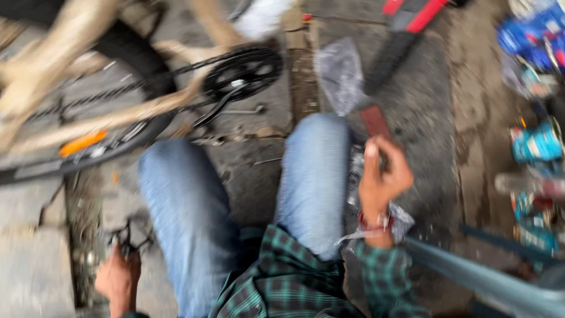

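The picture is blurred by motion. My right hand (382,174) is raised beside my right knee and is closed on a small dark object with a reddish-brown flat piece (375,121) showing just above the fingers. A clear plastic bag (401,222) lies under that wrist. My left hand (119,278) is down on the ground at the lower left, gripping a small dark metal part (126,238). My legs in blue jeans (194,206) fill the middle.
A beige bicycle frame (70,35) lies at the upper left with its black chainring (244,72), chain and crank. A clear bag (340,73) and a red-and-black tool (406,17) lie ahead. Colourful packets (535,147) crowd the right edge. A grey tube (488,282) crosses the lower right.
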